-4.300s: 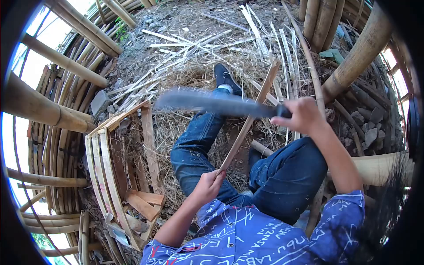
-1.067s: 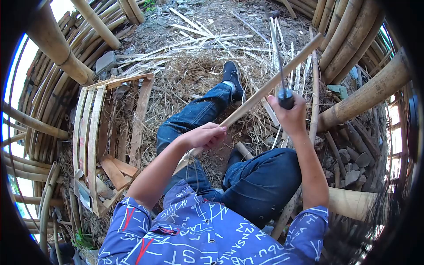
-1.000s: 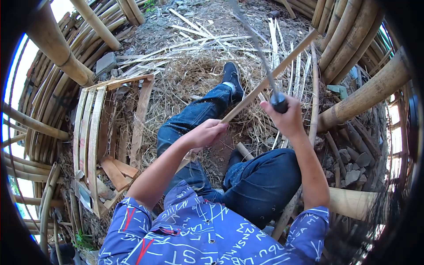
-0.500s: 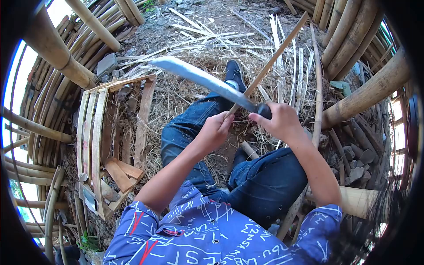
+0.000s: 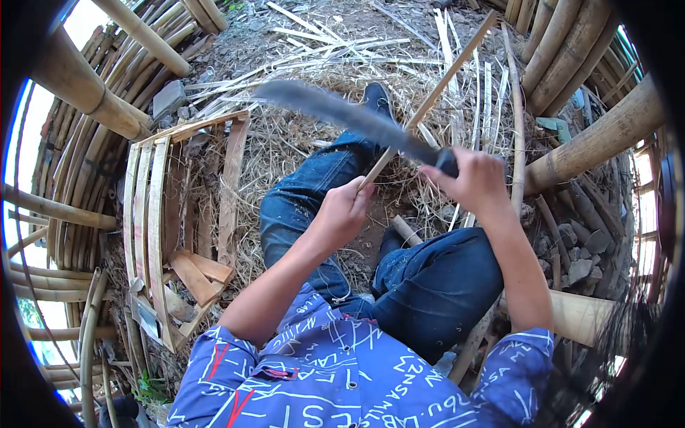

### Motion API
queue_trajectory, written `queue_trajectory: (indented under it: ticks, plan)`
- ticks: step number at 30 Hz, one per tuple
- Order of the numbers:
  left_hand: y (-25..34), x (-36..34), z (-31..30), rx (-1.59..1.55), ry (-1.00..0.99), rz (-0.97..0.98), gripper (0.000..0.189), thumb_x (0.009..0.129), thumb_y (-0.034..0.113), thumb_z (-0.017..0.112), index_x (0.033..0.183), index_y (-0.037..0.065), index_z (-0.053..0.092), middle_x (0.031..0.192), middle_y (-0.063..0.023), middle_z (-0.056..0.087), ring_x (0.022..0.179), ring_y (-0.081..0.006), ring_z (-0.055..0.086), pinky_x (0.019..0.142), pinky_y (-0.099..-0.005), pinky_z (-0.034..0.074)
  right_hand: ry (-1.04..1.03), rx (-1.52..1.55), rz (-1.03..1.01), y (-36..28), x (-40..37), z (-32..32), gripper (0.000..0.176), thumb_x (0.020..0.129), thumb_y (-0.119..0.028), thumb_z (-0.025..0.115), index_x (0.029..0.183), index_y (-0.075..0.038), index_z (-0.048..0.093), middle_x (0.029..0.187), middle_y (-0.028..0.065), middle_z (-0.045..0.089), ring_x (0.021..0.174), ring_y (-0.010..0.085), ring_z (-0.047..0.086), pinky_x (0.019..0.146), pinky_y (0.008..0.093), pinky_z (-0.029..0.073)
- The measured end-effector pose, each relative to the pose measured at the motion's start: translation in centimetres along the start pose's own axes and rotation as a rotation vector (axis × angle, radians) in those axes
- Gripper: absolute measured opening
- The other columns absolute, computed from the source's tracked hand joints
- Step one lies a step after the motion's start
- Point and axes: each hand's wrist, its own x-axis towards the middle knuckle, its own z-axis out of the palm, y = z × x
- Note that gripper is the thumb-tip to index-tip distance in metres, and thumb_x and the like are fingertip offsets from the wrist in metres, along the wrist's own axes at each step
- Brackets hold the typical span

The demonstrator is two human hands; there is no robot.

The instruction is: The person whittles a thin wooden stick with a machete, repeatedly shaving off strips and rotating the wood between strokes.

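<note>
My left hand (image 5: 347,207) is closed around the lower end of a long thin bamboo strip (image 5: 446,80), which slants up and to the right. In my right hand (image 5: 477,181) is the dark handle of a large curved knife (image 5: 342,118). Its blade points up and to the left and passes across the strip, a little above my left hand. Whether the blade touches the strip I cannot tell. Both hands are above my bent legs, and shavings lie on the ground around them.
A slatted wooden crate (image 5: 155,214) with wood pieces (image 5: 196,277) inside stands at the left. Cut strips (image 5: 335,44) and shavings cover the ground ahead. Thick bamboo poles (image 5: 599,139) stand at both sides, with broken stones (image 5: 581,267) at the right.
My right hand and the knife have moved right along the strip, away from my left hand. The blade has turned and looks darker. My left hand has hardly moved.
</note>
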Motion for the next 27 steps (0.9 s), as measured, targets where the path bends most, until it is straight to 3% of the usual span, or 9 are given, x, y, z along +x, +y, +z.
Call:
queue_trajectory:
  ticks: [4,7,11,14,15,17,19,23,27]
  plan:
    - [-3.5,-2.1,-1.1,0.011,0.038,-0.062,0.023,0.099,0.018,0.045,0.097,-0.002,0.056,0.059,-0.0074,0.046,0.057,-0.0123,0.045,0.053,-0.0317,0.039,0.098,0.374,0.38,3.9,0.2,1.1,0.058,0.088,-0.06,0.055,0.078,-0.004,0.067,0.062,0.0122,0.064,0.061,0.0278,0.066,0.058,0.0389,0.051]
    - [-4.6,-2.3,-1.2,-0.161,-0.047,-0.062,0.025,0.099,0.022,0.046,0.085,0.003,0.054,0.064,0.0069,0.039,0.058,-0.0044,0.041,0.051,-0.0244,0.035,0.146,0.336,0.313,4.4,-0.4,1.7,0.057,0.086,-0.059,0.058,0.08,-0.003,0.069,0.063,0.0138,0.064,0.062,0.0289,0.066,0.059,0.04,0.05]
    - [-3.2,0.0,-1.3,-0.358,-0.311,-0.38,0.017,0.095,0.019,0.049,0.084,0.006,0.054,0.063,0.0056,0.043,0.049,-0.0063,0.041,0.043,-0.0247,0.033,-0.044,0.286,0.158,1.4,-0.5,-0.3,0.06,0.081,-0.064,0.061,0.081,-0.005,0.068,0.062,0.014,0.064,0.059,0.0277,0.066,0.058,0.04,0.052]
    - [-1.2,0.8,-0.3,-0.342,-0.203,-0.344,0.021,0.096,0.022,0.049,0.081,0.008,0.053,0.063,0.0063,0.043,0.052,-0.0057,0.042,0.046,-0.0233,0.033,-0.029,0.155,-0.091,-0.4,-0.5,0.4,0.064,0.08,-0.068,0.058,0.077,-0.004,0.066,0.063,0.0157,0.064,0.061,0.0311,0.066,0.06,0.0418,0.052]
    - [-1.6,1.3,0.0,-0.372,-0.225,-0.273,0.034,0.098,0.025,0.047,0.11,-0.004,0.061,0.069,0.0052,0.048,0.064,-0.0055,0.044,0.057,-0.026,0.039,-0.022,0.156,-0.09,-1.1,-0.3,0.4,0.064,0.08,-0.068,0.058,0.077,-0.004,0.066,0.063,0.0157,0.064,0.061,0.0311,0.066,0.06,0.0418,0.052]
    - [-2.2,0.9,0.7,-0.304,-0.193,-0.168,0.036,0.099,0.027,0.046,0.111,-0.004,0.06,0.07,0.004,0.049,0.064,-0.0067,0.044,0.058,-0.0272,0.039,-0.13,0.05,-0.177,-2.1,-0.1,0.6,0.067,0.079,-0.069,0.056,0.074,-0.003,0.065,0.065,0.0166,0.064,0.062,0.0333,0.066,0.062,0.0425,0.053]
    - [-2.1,0.5,1.4,-0.188,-0.094,0.019,0.038,0.101,0.032,0.045,0.109,-0.002,0.06,0.065,-0.0016,0.051,0.063,-0.0102,0.044,0.056,-0.0323,0.039,-0.152,0.05,-0.167,-2.5,0.1,0.7,0.068,0.08,-0.069,0.056,0.073,-0.003,0.064,0.065,0.0167,0.064,0.062,0.0334,0.067,0.064,0.0424,0.053]
    - [-2.1,-0.4,2.0,-0.061,-0.007,-0.09,0.035,0.101,0.03,0.046,0.091,-0.001,0.059,0.055,-0.01,0.047,0.054,-0.0143,0.044,0.052,-0.0376,0.038,-0.133,0.053,-0.077,-2.0,0.4,1.0,0.066,0.082,-0.067,0.055,0.073,-0.001,0.064,0.065,0.0174,0.064,0.065,0.0337,0.067,0.064,0.0434,0.054]
    - [-3.5,-1.7,2.0,-0.023,0.02,-0.117,0.033,0.1,0.027,0.046,0.088,-0.001,0.058,0.056,-0.013,0.049,0.051,-0.0201,0.046,0.052,-0.0392,0.038,-0.092,0.152,0.148,1.0,0.6,1.3,0.065,0.083,-0.065,0.056,0.075,-0.001,0.064,0.065,0.0191,0.064,0.065,0.0344,0.067,0.062,0.0445,0.053]
